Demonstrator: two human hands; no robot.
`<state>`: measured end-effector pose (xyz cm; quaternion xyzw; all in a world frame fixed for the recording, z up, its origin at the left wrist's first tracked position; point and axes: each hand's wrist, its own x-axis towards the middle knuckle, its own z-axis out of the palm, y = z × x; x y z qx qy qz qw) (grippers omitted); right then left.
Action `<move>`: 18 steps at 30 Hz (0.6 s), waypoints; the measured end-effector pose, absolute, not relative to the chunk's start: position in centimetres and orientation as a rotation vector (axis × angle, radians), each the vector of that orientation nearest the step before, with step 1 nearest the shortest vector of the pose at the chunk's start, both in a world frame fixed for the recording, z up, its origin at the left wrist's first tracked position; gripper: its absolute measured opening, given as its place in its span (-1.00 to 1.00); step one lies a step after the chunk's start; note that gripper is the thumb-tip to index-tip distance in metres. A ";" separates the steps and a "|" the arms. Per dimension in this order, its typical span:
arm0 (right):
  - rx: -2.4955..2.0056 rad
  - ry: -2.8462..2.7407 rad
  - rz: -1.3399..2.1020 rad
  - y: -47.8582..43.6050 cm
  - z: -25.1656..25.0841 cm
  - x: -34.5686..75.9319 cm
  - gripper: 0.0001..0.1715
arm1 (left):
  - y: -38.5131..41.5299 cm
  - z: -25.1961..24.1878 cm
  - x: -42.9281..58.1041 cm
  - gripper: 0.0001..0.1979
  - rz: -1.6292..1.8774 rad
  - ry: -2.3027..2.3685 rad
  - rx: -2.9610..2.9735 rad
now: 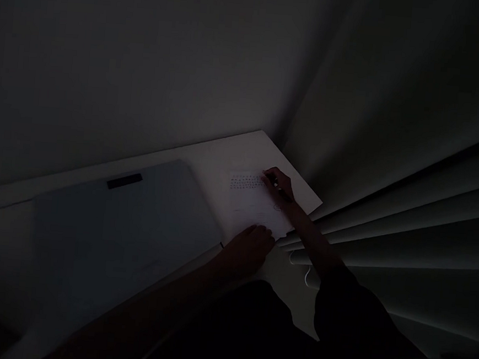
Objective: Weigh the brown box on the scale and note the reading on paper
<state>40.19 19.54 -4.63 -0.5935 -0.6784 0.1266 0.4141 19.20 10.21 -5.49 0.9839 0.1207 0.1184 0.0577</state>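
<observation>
A white sheet of paper (pixel 246 205) lies on the white desk, with several rows of dark handwriting across its upper part and fainter marks below. My right hand (pixel 279 184) is closed around a dark pen (pixel 283 195), its fingertips at the right end of the written rows. At the sheet's lower edge rests my left hand (pixel 250 248), its fingers curled in and pressed against the paper. Dim light hides the detail of the fingers and of the pen's tip.
A large grey-blue mat or panel (pixel 123 236) with a dark rectangular mark covers the desk left of the paper. The white desk (pixel 220 153) runs along a wall (pixel 128 65). Long curtains (pixel 405 231) hang close to its right edge.
</observation>
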 end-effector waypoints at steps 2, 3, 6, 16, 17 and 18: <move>-1.444 -1.783 0.282 19.7 -4.8 40.2 -0.61 | 10.2 -5.5 19.2 -0.66 0.343 0.379 2.981; -1.435 -1.815 0.251 19.8 -4.9 40.3 -0.62 | 10.1 -5.6 19.1 -0.66 0.346 0.386 2.982; -1.463 -1.944 0.153 20.0 -5.4 40.4 -0.65 | 10.0 -5.7 19.0 -0.69 0.377 0.394 2.999; -1.633 -2.359 -0.068 19.4 -4.1 39.6 -0.57 | 9.9 -5.5 19.0 -0.72 0.400 0.420 3.031; -1.635 -2.372 -0.069 19.4 -4.1 39.5 -0.57 | 9.9 -5.5 19.1 -0.72 0.413 0.418 3.032; -1.630 -2.380 -0.069 19.4 -4.1 39.6 -0.57 | 9.9 -5.6 19.0 -0.72 0.431 0.416 3.030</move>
